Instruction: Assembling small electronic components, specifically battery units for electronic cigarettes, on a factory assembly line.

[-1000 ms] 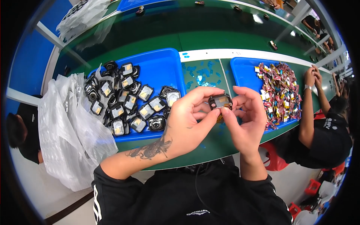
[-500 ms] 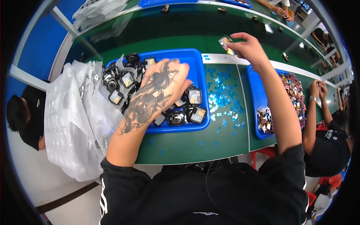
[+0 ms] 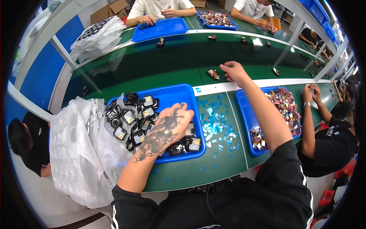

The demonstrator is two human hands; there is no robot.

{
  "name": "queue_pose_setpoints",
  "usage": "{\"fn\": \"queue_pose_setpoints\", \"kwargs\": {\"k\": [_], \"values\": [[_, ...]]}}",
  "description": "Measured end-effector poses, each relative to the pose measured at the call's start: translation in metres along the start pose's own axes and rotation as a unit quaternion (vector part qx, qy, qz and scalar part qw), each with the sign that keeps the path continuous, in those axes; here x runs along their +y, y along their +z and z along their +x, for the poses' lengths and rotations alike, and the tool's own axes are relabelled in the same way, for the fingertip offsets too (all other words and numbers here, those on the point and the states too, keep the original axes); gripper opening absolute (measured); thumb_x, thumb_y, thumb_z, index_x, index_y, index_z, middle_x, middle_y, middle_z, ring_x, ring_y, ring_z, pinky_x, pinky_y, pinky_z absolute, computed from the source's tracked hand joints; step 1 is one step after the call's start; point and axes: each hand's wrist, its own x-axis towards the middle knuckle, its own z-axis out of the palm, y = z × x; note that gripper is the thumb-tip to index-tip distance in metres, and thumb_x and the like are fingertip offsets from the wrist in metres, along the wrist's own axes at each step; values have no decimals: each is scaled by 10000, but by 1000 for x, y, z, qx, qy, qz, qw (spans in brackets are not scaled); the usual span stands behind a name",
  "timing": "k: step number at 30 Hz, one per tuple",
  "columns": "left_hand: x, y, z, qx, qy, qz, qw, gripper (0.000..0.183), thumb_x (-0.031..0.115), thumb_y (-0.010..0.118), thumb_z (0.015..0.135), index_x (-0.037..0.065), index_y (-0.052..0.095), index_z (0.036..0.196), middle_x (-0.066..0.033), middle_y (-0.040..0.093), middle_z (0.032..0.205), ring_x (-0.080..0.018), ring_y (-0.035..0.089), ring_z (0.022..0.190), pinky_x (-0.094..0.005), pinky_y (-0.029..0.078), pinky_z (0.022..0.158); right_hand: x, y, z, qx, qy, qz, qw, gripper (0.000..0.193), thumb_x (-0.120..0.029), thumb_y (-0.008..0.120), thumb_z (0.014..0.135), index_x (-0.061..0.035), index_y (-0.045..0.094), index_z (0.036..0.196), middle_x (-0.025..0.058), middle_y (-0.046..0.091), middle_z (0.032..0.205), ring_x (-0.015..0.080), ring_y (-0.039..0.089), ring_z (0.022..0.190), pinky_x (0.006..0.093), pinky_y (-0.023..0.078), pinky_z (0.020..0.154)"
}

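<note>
On the near left stands a blue tray (image 3: 192, 95) piled with black watch cases (image 3: 176, 149), some showing a round sensor face, others an open side with a pale inner part. My left hand (image 3: 173, 120) is over its right half, back up and fingers curled closed; whatever they grip is hidden beneath. Out over the green conveyor belt (image 3: 152, 57) reaches my right hand (image 3: 235, 72), its fingers apart and holding nothing. Just left of those fingertips a small dark assembly with coloured parts (image 3: 213, 74) lies on the belt, separate from the hand.
Right of my tray, blue film scraps (image 3: 217, 126) litter the green table. Beyond is a second blue tray (image 3: 244, 103) heaped with small coloured parts. Translucent plastic packing (image 3: 76, 149) stands at left. White frame posts (image 3: 63, 53) edge the belt. Co-workers sit opposite and at right.
My right hand has let go of the small assembly, which now lies on the belt. My left hand remains over the tray. The view has tilted up, showing people across the belt.
</note>
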Motion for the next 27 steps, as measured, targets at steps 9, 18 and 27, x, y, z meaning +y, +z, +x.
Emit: {"fn": "queue_pose_setpoints", "kwargs": {"k": [9,18,27], "values": [[43,-9,33,133,-186,-590,775,290,-13,547,939,-13,514,1227,-97,635,963,-125,658,823,-246,552,696,-26,5,-181,-220,-227,58,947,201,-132,653,918,-2,654,1071,49,668,853,89,632,772,247,518,691],[69,4,23,-94,-163,-502,844,175,38,631,908,-31,602,1066,-55,671,905,-64,608,798,-198,479,688,-1,-14,-221,-77,-282,43,956,128,-105,720,845,6,667,879,123,687,834,184,695,718,290,541,624],[77,4,28,-5,-217,-670,710,105,43,587,941,-34,555,1004,-134,680,895,-169,691,773,-267,587,691,71,-165,-215,57,-270,-432,858,188,-60,749,723,-22,685,896,116,616,950,319,603,947,406,497,840]]}}
